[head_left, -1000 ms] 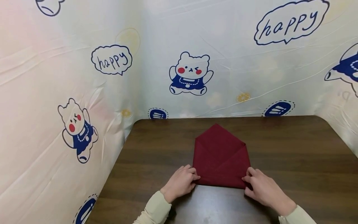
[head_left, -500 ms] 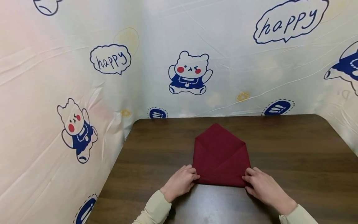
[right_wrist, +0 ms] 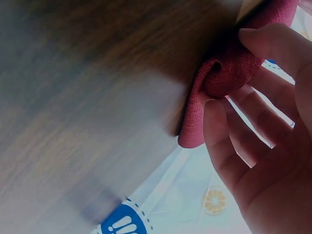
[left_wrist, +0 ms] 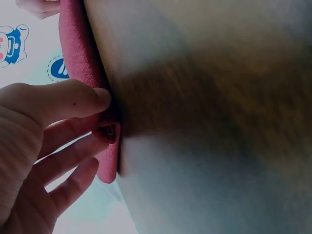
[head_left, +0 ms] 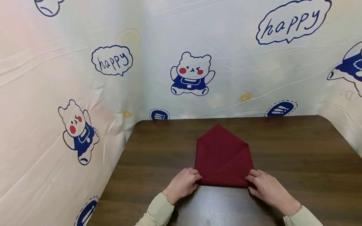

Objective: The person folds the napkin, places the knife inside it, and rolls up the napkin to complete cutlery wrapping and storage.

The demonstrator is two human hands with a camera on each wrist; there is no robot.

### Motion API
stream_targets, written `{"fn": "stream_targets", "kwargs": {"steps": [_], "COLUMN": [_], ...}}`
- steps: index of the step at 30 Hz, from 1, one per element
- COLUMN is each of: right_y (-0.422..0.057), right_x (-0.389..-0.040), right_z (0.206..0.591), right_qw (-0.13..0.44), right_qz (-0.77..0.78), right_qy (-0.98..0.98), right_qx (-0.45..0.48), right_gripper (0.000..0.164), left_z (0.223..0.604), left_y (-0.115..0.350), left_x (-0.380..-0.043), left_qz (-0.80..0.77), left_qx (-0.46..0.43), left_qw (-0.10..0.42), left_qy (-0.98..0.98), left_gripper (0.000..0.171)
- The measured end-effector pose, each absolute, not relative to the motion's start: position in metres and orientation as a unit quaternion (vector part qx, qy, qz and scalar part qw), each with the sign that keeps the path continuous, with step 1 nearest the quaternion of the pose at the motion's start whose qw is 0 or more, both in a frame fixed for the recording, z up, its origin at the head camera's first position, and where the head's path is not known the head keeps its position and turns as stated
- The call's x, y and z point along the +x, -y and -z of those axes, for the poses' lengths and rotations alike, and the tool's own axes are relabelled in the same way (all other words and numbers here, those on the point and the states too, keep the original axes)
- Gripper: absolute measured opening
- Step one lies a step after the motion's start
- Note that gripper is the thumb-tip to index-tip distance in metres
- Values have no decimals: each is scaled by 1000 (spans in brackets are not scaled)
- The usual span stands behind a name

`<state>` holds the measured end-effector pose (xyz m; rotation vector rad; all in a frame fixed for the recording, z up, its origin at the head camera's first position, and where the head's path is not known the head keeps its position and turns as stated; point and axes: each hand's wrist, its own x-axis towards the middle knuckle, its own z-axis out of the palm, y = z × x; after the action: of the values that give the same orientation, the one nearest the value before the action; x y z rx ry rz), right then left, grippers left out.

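Note:
A dark red cloth napkin [head_left: 222, 157] lies folded on the table, its far end coming to a point and its near edge rolled over. At the left end of that edge my left hand [head_left: 183, 183] pinches the roll, thumb on the near side and fingers over the top. My right hand [head_left: 267, 188] grips the right end in the same way. In the left wrist view the rolled end of the cloth [left_wrist: 108, 130] shows between thumb and fingers. The right wrist view shows the spiral of the roll [right_wrist: 226, 73] under my right thumb.
The brown wooden table [head_left: 158, 147] reaches back to a hanging pale curtain [head_left: 240, 72] printed with bears and the word "happy". More of this curtain hangs along the left and right sides.
The napkin's near edge has shifted very slightly away from me, with both hands still holding its ends. Otherwise the cloth and hands look nearly the same.

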<state>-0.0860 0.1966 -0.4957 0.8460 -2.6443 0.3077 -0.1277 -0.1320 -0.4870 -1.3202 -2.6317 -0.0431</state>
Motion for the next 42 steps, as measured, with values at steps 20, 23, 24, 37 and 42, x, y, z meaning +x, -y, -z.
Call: {"fn": "stream_targets", "kwargs": {"steps": [20, 23, 24, 37, 42], "right_y": [-202, -202, -203, -203, -203], "right_x": [-86, -86, -87, -91, -93], "right_z": [496, 496, 496, 500, 500], "right_qw": [126, 122, 120, 95, 83], "right_qz": [-157, -161, -162, -183, -192], "right_qy": [949, 951, 952, 958, 959], "right_qx": [242, 233, 231, 198, 191], "right_gripper": [26, 22, 21, 16, 14], "left_z": [501, 500, 500, 497, 497], "left_y": [137, 138, 138, 138, 138], "left_x": [-138, -137, -137, -139, -139], "left_qz": [148, 165, 169, 175, 180], "left_qx": [-371, -352, -349, -324, -322], "left_qw": [13, -12, -15, -33, -40], "left_qy": [917, 921, 922, 929, 929], "left_gripper": [25, 27, 27, 23, 24]}}
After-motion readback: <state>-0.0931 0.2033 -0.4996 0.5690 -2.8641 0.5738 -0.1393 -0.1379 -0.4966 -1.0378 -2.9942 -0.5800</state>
